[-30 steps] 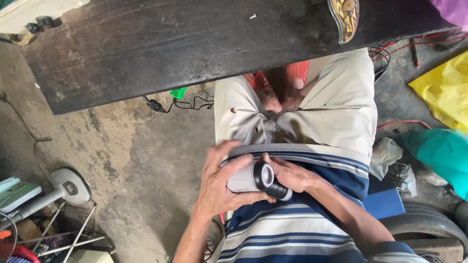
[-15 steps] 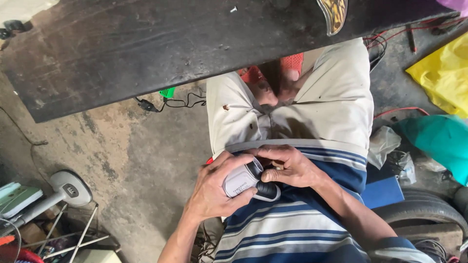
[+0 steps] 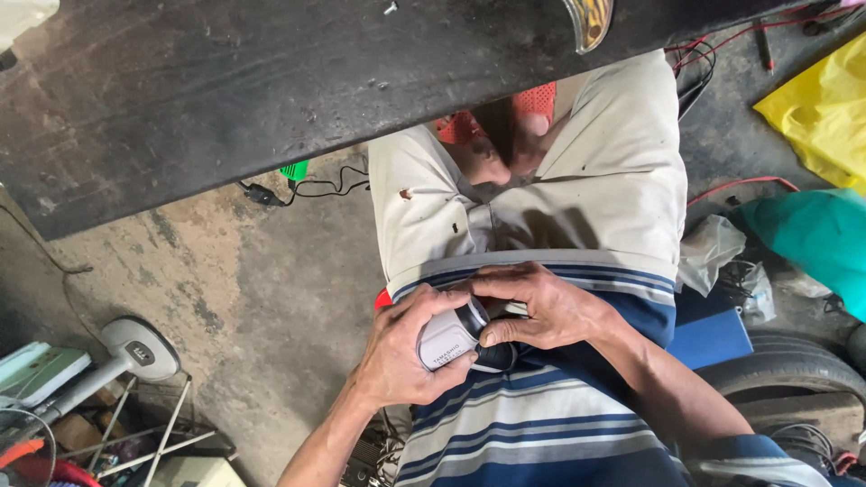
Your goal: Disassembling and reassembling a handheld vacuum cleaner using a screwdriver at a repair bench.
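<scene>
Overhead, dark worn wooden bench [image 3: 271,99]; below, beige shorts [image 3: 577,180], blue-and-white striped shirt [image 3: 541,424]. At lap level, left hand [image 3: 406,352] wrapped shut around small grey-white cylindrical device with black round end [image 3: 451,335], held against shirt hem. Right hand [image 3: 541,307] pinched closed on black end. Judged light, rigid, smooth plastic, possibly slippery; best held round grey body, not black cap.

Stained concrete floor [image 3: 244,298], dark wooden tabletop [image 3: 225,90], daylight, yellow bag [image 3: 821,117]
</scene>
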